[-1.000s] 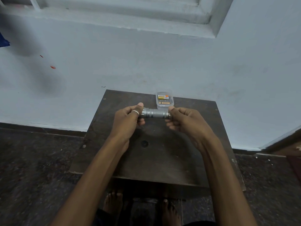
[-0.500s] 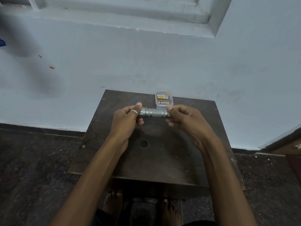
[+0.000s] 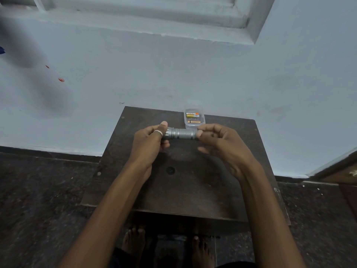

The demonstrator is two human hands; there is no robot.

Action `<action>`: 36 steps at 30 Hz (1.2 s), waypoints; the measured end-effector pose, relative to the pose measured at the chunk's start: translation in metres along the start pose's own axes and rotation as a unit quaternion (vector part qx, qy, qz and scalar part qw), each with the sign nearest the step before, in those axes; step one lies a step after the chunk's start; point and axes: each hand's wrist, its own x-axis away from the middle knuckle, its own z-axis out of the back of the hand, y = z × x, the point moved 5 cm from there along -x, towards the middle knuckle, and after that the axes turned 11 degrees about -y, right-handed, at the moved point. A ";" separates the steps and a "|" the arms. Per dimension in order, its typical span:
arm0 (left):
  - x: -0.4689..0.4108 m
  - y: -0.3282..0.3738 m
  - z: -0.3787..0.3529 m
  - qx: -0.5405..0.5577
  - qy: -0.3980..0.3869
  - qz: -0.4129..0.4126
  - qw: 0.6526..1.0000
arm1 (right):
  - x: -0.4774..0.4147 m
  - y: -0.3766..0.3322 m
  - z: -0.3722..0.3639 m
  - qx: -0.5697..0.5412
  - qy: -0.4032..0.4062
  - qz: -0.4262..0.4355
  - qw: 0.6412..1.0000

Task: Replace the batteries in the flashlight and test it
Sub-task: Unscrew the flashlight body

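A clear box [image 3: 194,118] at the surface's [image 3: 222,190] far edge held two batteries [image 3: 192,114]. My left hand [image 3: 148,141] still gripped the flashlight [image 3: 180,134] head; my right hand's [image 3: 218,144] fingertips had shifted around its tail.

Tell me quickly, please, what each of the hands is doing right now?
Left hand: closed on the head end of the flashlight.
Right hand: fingertips closed on the flashlight's tail end.

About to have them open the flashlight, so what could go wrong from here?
1. The flashlight is held in the air above the stool by fingertips of the left hand and right hand; a slip drops it.
2. The battery container sits near the stool's far edge, easily knocked off.
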 end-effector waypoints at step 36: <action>0.000 0.001 0.001 0.029 0.009 0.004 1.000 | -0.002 -0.001 0.009 0.047 0.023 0.032 0.998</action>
